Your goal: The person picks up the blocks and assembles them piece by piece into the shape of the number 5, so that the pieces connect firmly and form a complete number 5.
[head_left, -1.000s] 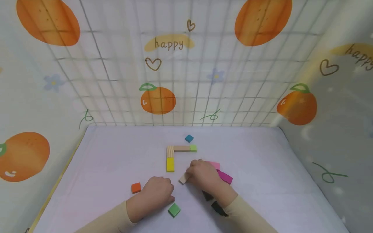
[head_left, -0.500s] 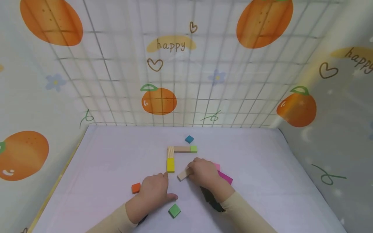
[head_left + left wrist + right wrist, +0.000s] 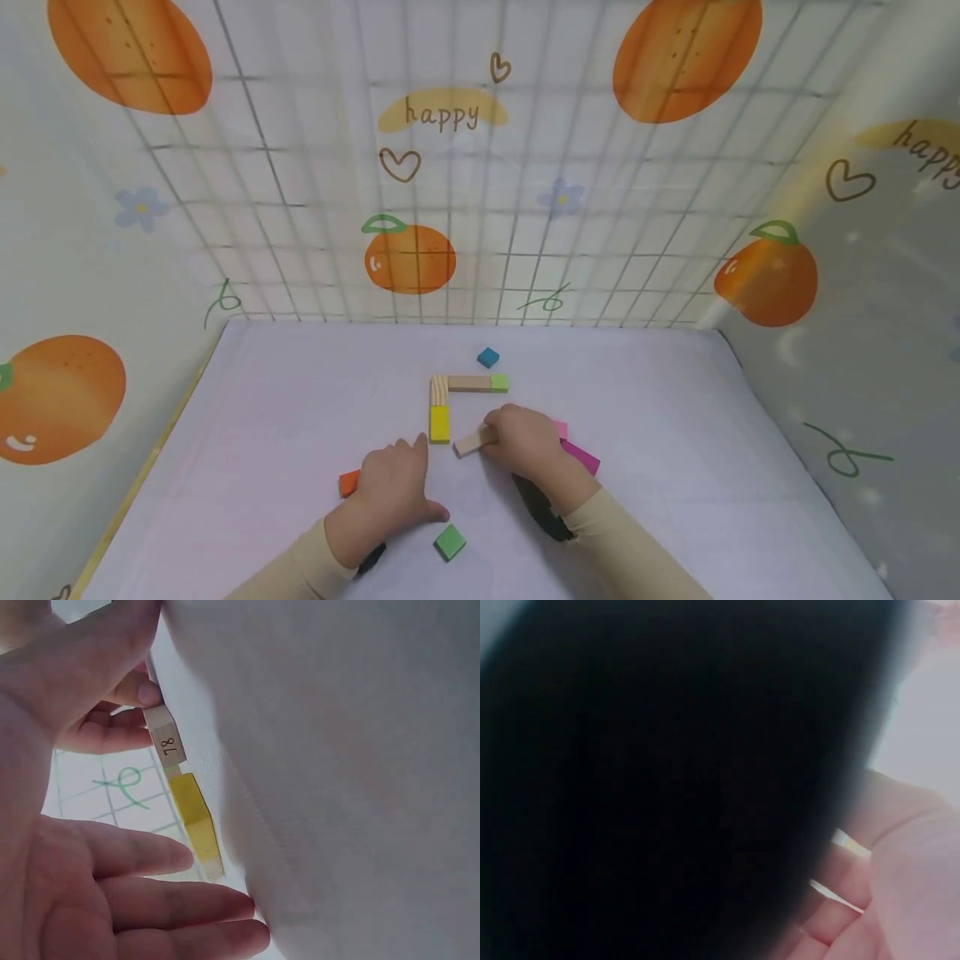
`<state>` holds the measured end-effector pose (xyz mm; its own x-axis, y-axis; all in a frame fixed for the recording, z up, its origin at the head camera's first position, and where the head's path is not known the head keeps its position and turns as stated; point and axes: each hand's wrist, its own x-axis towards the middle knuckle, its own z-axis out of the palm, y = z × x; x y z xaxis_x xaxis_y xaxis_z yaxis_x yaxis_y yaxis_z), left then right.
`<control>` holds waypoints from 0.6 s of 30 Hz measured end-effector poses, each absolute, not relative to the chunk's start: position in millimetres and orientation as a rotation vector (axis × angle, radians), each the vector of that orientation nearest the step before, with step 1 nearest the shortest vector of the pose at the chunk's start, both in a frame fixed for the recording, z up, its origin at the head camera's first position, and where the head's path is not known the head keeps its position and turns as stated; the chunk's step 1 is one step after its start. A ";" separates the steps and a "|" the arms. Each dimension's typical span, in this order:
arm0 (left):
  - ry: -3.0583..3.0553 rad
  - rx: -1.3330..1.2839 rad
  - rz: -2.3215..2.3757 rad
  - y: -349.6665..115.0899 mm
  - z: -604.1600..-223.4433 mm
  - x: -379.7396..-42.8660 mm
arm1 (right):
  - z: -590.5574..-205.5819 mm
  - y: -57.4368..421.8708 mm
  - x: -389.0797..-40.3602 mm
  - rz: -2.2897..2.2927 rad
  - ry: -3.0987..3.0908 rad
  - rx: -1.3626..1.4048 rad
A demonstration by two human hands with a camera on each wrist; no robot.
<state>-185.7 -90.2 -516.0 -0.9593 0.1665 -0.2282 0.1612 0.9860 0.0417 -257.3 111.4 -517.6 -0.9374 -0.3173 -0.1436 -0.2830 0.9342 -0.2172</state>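
My right hand (image 3: pixel 525 442) pinches one end of a pale wooden block (image 3: pixel 471 442). In the left wrist view this block (image 3: pixel 166 739) bears the number 78. Close to its free end lies a yellow block (image 3: pixel 439 425), which meets a striped-grain wooden block (image 3: pixel 439 390). From there a tan block (image 3: pixel 469 384) and a light green one (image 3: pixel 499 384) run rightward, forming a corner. My left hand (image 3: pixel 393 483) has its fingers extended and thumb spread, holding nothing. Its index fingertip is just left of the yellow block's near end. A dark shape hides most of the right wrist view.
Left of my left hand is an orange block (image 3: pixel 348 482), partly covered. A green block (image 3: pixel 450 542) lies near its thumb. Pink (image 3: pixel 561 429) and magenta (image 3: pixel 581 457) blocks sit behind my right hand. A blue block (image 3: pixel 488 357) lies farther back. Patterned cloth walls surround the white surface.
My right hand has brought the pale block slightly leftward and turned it, nearer the yellow block. My left hand's fingers have straightened, its index finger and thumb spreading apart.
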 end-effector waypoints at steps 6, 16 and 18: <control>2.904 0.217 0.091 -93.9 -516.3 -189.2 | -517.2 109.6 -258.1 -0.323 2.912 -0.422; 2.898 0.281 0.120 -99.5 -511.1 -190.3 | -515.3 105.1 -260.9 -0.317 2.903 -0.415; 2.895 0.286 0.120 -99.2 -510.6 -190.5 | -513.9 104.4 -261.4 -0.317 2.904 -0.406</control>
